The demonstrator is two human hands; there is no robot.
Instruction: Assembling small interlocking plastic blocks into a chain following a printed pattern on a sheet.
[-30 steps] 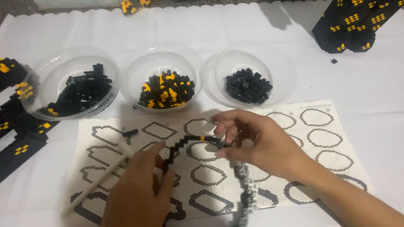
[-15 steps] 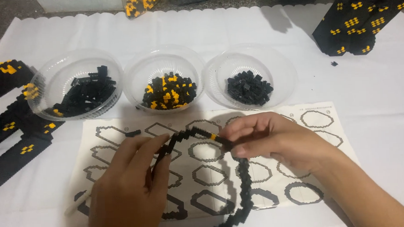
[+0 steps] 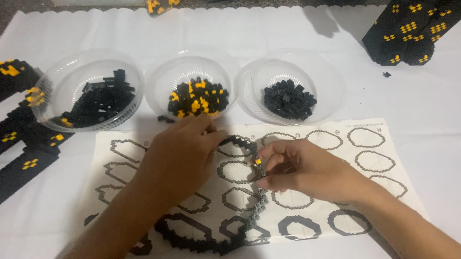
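A ring of small black bricks (image 3: 256,207) with one yellow brick lies on a printed sheet of ring outlines (image 3: 374,160). My left hand (image 3: 178,157) rests palm down on the ring's upper left part, fingers touching its top arc. My right hand (image 3: 306,167) pinches the ring's right side just below the yellow brick. The ring's lower arc curves along the sheet's front edge.
Three clear bowls stand behind the sheet: long black pieces (image 3: 94,101), black and yellow bricks (image 3: 196,97), small black bricks (image 3: 289,99). Black-and-yellow built structures lie at the left (image 3: 16,147) and the far right (image 3: 421,26). A white cloth (image 3: 444,117) covers the table.
My left hand has moved up from the ring's lower left to its top arc. My right hand has shifted down along the ring's right side. The ring now lies flatter.
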